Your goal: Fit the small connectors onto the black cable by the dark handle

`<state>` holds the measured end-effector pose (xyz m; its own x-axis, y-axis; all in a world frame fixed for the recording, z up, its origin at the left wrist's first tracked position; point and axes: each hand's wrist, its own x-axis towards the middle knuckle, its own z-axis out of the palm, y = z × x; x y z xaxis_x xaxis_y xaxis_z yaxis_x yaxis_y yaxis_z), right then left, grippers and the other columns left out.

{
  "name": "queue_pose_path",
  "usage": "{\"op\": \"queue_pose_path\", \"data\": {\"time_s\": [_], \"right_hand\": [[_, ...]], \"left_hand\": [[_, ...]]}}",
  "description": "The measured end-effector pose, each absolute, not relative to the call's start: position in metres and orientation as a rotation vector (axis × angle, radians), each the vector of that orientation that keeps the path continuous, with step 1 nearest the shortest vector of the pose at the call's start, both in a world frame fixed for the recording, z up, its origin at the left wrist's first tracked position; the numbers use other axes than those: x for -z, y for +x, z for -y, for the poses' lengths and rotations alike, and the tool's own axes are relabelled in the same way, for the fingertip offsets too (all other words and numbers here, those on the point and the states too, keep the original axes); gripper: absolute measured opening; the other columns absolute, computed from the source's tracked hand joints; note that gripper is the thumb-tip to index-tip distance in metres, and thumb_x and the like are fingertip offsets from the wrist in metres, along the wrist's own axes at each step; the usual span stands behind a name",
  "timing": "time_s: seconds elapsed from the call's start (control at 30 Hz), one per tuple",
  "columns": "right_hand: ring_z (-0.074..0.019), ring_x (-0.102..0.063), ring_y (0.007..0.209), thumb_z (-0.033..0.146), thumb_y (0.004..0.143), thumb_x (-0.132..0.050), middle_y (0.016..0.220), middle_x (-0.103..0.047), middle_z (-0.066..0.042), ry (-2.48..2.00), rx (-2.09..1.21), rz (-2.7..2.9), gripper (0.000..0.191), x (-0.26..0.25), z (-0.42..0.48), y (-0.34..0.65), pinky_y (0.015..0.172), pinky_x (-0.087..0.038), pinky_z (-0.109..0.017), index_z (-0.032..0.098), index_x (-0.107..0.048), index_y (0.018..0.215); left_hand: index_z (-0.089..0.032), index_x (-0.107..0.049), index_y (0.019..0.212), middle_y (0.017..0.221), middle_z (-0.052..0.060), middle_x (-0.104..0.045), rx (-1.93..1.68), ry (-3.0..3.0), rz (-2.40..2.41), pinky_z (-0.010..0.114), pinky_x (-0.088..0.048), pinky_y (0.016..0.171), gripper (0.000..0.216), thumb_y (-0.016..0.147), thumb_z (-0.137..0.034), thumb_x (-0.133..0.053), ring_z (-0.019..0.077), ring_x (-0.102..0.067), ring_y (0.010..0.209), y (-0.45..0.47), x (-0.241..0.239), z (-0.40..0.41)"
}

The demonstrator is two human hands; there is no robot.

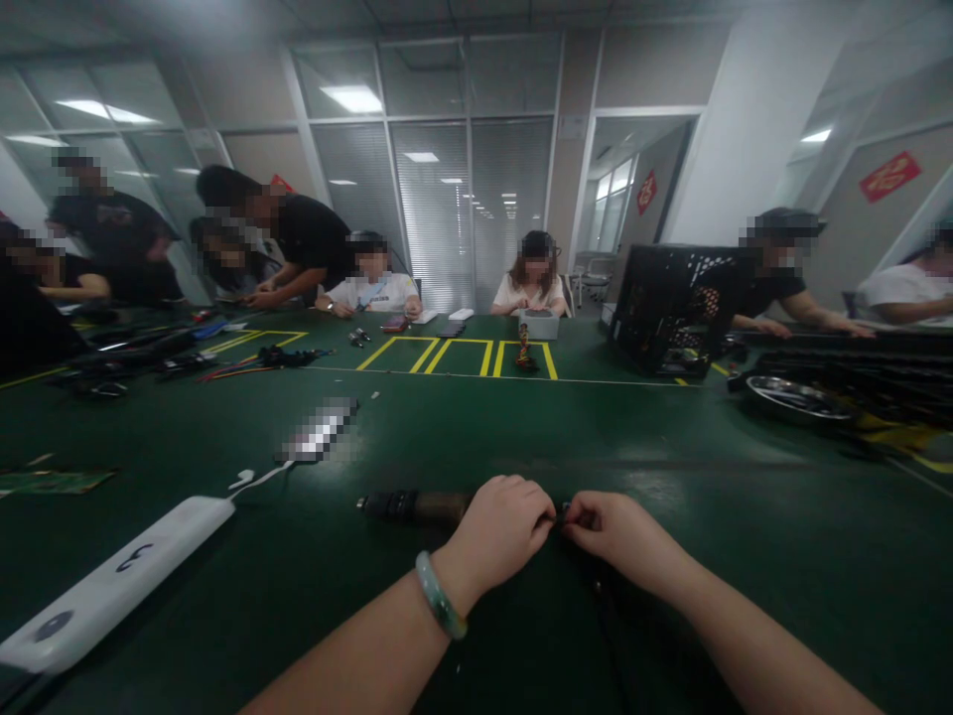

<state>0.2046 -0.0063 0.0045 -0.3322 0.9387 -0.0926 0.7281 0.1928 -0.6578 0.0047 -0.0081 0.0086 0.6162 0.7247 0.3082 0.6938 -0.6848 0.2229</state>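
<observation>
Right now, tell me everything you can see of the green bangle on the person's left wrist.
The bangle is a smooth, rounded hoop, pale green with lighter mottling, and looks like polished jade. It circles the wrist just behind the left hand, sitting at a slant and touching the skin. Only the part across the top and outer side of the wrist shows; the rest is hidden behind the arm. No clasp or break is visible.

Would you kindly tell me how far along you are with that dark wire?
Nothing looks finished: the dark bundle lies on the green mat. In hand, your left hand and right hand pinch the dark wire together. Remaining: its loose length, trailing down toward you.
</observation>
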Motion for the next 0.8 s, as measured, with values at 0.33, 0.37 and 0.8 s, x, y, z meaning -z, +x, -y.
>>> {"op": "queue_pose_path", "data": {"time_s": [0.33, 0.37, 0.8], "right_hand": [[-0.0147, -0.060, 0.066, 0.031, 0.083, -0.058, 0.076, -0.070, 0.001, -1.524, -0.906, 2.147, 0.015, 0.001, 0.007, 0.202, 0.056, -0.037, -0.022, 0.022, -0.070, 0.084], [-0.0147, -0.060, 0.066, 0.032, 0.083, -0.058, 0.076, -0.070, 0.001, -1.521, -0.912, 2.136, 0.015, 0.001, 0.007, 0.201, 0.056, -0.037, -0.022, 0.022, -0.069, 0.084], [-0.0149, -0.062, 0.069, 0.033, 0.083, -0.059, 0.077, -0.070, 0.000, -1.517, -1.030, 2.050, 0.017, -0.002, 0.007, 0.204, 0.058, -0.040, -0.021, 0.020, -0.070, 0.084]], "left_hand": [[-0.021, -0.061, 0.092, 0.092, 0.000, -0.064, -0.537, 2.755, -1.190, 0.031, -0.043, 0.078, 0.009, 0.085, -0.016, -0.059, 0.0182, -0.057, 0.089, 0.005, -0.005, 0.006], [-0.021, -0.061, 0.092, 0.092, 0.001, -0.064, -0.534, 2.757, -1.177, 0.031, -0.043, 0.078, 0.009, 0.085, -0.016, -0.058, 0.0184, -0.057, 0.090, 0.004, -0.005, 0.005], [-0.023, -0.062, 0.094, 0.091, -0.002, -0.063, -0.547, 2.737, -1.116, 0.030, -0.043, 0.080, 0.012, 0.083, -0.018, -0.061, 0.0168, -0.057, 0.089, -0.005, -0.006, 0.000]]}}
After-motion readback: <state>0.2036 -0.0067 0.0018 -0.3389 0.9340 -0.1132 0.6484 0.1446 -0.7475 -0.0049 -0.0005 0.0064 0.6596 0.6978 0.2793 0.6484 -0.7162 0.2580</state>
